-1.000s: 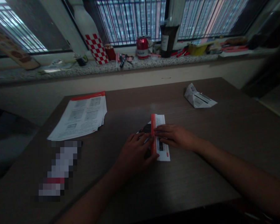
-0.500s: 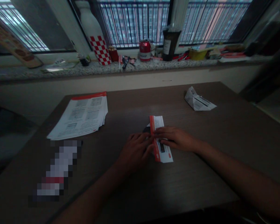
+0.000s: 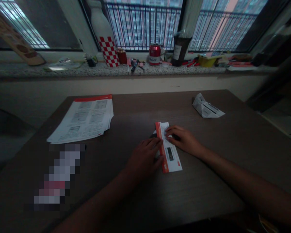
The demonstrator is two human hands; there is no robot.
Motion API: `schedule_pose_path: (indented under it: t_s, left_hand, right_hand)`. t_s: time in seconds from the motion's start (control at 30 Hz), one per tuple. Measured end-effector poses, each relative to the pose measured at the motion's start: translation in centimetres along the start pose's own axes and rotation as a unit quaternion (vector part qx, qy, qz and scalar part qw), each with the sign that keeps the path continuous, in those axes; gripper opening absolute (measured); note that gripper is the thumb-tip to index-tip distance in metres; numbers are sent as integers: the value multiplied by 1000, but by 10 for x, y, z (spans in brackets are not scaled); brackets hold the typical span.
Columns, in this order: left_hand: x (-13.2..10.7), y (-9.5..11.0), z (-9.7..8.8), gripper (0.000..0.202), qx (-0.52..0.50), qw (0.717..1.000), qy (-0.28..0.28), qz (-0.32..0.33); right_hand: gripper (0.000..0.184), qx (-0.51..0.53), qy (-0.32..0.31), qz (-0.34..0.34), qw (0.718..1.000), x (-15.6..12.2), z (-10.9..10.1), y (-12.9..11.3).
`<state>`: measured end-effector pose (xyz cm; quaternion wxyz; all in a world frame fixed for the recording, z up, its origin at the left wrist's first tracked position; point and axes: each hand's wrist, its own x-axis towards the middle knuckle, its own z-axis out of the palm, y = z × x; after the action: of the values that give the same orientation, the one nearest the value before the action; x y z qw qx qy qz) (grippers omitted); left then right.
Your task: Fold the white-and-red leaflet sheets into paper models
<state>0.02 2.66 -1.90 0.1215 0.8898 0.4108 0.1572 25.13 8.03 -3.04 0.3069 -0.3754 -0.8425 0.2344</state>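
A folded paper leaflet (image 3: 171,157), white with a red edge strip, lies on the dark wooden table (image 3: 208,181) in front of me. My left hand (image 3: 144,158) rests flat on the leaflet's left side, fingers stretched along the red edge. My right hand (image 3: 183,139) presses its fingertips down on the upper part of the leaflet, fingers extended and together. Neither hand lifts the paper off the table.
A stack of printed sheets (image 3: 84,118) with a red top edge lies at the table's left. A folded paper piece (image 3: 207,107) sits at the back right. A blurred-out object (image 3: 58,176) lies near left. The windowsill holds a red can (image 3: 154,55), a checkered bottle (image 3: 106,38) and clutter.
My right hand has slid up the leaflet toward its far end, uncovering the lower half. The leaflet has turned slightly. My left hand stays on its left edge.
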Motion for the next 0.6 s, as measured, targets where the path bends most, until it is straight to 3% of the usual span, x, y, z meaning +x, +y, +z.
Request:
schedule_pose_path:
  t_s: [0.13, 0.6]
  left_hand:
    - [0, 1, 0, 54, -6, 1000, 5, -1]
    - [0, 6, -1, 51, -13, 1000, 17, -7]
  right_hand:
    - [4, -18, -4, 21, 1000, 8, 0, -4]
    - [7, -79, 2, 51, 996, 31, 4, 4]
